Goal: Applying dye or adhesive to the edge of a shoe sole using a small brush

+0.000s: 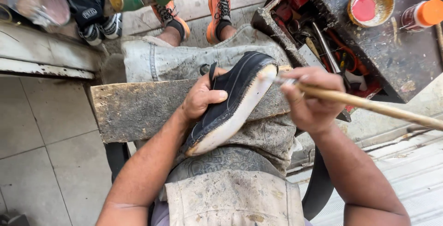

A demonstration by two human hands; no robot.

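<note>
Here the left hand [200,97] clasps a black shoe [230,99] with a pale sole, lying on a wooden board [138,108] across the lap. At three o'clock, the right hand [311,99] pinches a long wooden-handled brush [369,106], tip touching the toe.

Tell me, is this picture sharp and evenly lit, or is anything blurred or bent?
Head view: soft daylight, no harsh glare; the black canvas shoe with white sole and left hand are sharp; the long wooden brush handle in the right hand looks slightly soft; wide-lens bending toward the edges.
</note>
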